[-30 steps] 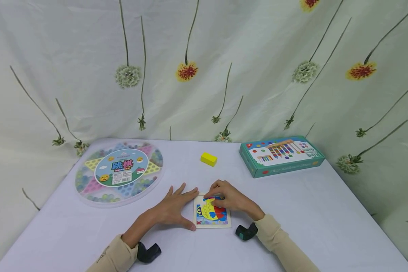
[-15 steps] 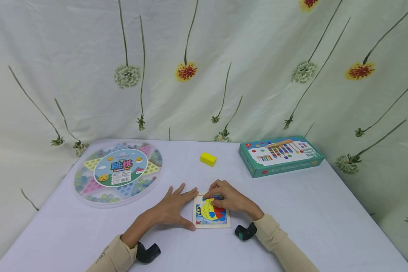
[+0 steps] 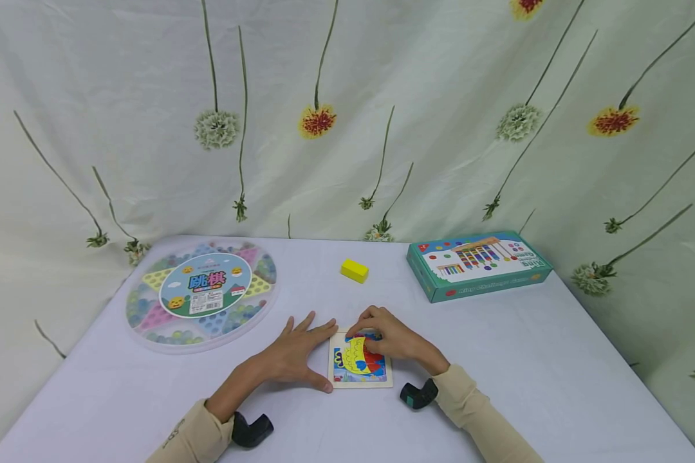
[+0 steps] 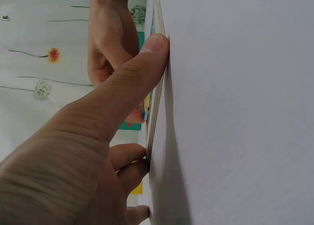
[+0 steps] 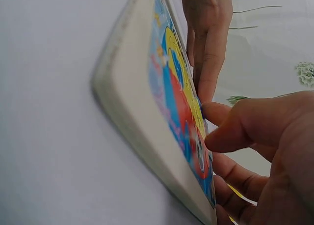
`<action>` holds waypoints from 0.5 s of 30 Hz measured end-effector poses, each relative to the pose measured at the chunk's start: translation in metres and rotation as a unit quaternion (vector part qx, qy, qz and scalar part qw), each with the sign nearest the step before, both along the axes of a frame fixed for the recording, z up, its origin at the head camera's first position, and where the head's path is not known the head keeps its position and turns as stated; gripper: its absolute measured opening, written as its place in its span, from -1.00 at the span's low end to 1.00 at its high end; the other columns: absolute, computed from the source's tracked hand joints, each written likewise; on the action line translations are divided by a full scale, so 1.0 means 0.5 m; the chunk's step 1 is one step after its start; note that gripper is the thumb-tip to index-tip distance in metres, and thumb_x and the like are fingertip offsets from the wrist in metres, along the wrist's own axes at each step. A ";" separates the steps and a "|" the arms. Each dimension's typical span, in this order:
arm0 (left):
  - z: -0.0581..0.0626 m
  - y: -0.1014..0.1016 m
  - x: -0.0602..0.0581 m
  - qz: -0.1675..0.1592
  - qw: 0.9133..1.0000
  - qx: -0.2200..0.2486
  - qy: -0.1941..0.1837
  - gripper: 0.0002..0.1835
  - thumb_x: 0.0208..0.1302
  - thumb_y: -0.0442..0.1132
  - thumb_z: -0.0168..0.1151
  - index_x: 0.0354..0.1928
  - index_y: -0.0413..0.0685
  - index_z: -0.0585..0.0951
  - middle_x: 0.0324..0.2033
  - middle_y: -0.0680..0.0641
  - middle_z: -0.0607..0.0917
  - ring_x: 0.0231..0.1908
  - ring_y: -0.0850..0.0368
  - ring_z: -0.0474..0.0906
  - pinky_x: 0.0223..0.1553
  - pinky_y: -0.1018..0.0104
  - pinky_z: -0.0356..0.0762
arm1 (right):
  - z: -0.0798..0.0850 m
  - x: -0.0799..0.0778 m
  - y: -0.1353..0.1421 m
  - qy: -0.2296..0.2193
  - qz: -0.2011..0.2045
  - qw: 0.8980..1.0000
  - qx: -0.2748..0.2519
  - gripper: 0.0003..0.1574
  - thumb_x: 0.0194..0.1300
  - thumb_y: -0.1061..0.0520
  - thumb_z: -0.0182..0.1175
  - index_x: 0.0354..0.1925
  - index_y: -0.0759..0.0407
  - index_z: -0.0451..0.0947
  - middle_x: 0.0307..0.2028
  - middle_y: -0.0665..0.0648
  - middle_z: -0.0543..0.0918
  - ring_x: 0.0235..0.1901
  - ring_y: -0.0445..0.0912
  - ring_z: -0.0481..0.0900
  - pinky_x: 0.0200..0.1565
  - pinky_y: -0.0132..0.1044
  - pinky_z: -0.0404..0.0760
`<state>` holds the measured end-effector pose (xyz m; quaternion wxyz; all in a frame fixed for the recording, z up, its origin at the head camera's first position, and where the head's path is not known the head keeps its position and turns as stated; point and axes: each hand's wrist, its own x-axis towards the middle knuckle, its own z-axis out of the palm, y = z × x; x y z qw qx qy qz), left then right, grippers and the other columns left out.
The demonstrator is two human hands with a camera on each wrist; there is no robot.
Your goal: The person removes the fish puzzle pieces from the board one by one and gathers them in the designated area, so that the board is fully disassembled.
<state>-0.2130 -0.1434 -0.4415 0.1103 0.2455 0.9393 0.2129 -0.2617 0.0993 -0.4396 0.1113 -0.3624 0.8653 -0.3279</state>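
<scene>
A small square wooden jigsaw puzzle (image 3: 356, 365) with a yellow, red and blue fish picture lies flat on the white table between the hands. My left hand (image 3: 296, 354) is spread along its left side, fingers straight; the thumb (image 4: 154, 44) touches the near corner and other fingertips reach the far corner. My right hand (image 3: 390, 334) comes over the puzzle from the right with bent fingers. Its thumb (image 5: 218, 139) and index finger meet the picture near the far edge, pinching at a puzzle piece mostly hidden under them. The pale wooden rim (image 5: 135, 95) shows in the right wrist view.
A yellow block (image 3: 354, 271) sits beyond the puzzle. At the left is a round Chinese checkers set (image 3: 205, 289) under a clear lid. A green game box (image 3: 477, 265) stands at the back right. Flowered cloth (image 3: 440, 161) hangs behind the table.
The right thumb has shifted slightly to the right over the puzzle, showing a little more yellow. The left hand and the puzzle stay in place.
</scene>
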 end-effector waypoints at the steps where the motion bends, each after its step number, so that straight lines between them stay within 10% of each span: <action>1: 0.000 0.000 0.000 0.001 1.000 0.000 -0.001 0.16 -0.26 0.33 0.48 0.44 0.06 0.25 0.44 0.07 0.21 0.48 -0.18 -0.23 0.37 -0.31 -0.42 | 0.001 0.000 0.000 -0.004 -0.001 1.000 -0.002 -0.59 0.19 0.36 0.15 -0.06 0.00 0.68 -0.10 0.05 0.45 -0.02 -0.04 0.32 -0.03 -0.18 0.39; 15: 0.005 0.001 0.003 0.002 1.000 0.004 -0.002 0.16 -0.26 0.32 0.49 0.43 0.05 0.26 0.44 0.06 0.21 0.48 -0.17 -0.24 0.37 -0.31 -0.43 | 0.006 0.002 0.004 -0.023 0.002 1.000 -0.005 -0.49 0.10 0.43 0.13 -0.03 0.05 0.67 -0.11 0.06 0.44 0.00 -0.03 0.31 -0.02 -0.17 0.40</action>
